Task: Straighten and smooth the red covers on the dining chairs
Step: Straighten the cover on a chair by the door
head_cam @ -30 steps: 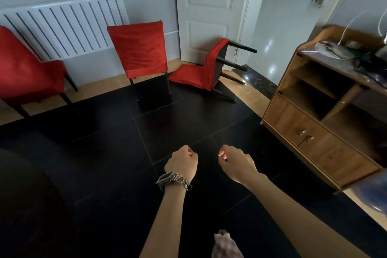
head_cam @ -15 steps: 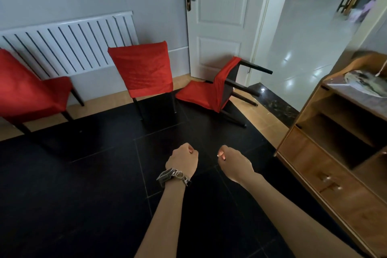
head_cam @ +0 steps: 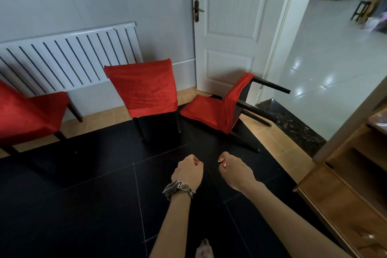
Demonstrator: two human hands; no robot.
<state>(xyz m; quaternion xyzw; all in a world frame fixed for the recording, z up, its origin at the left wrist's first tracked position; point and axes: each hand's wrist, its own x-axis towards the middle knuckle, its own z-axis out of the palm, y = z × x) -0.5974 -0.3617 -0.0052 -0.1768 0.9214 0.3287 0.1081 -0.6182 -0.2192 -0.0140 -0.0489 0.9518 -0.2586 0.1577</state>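
White radiator (head_cam: 69, 58) on the wall, open white door (head_cam: 230, 27) beside it — wooden cabinet (head_cam: 345, 199) at right.

- No text, label, brand, number or sign can be read anywhere in the view.
- The wristwatch (head_cam: 178, 188) shows no legible dial or marking; it is too small and blurred to tell.
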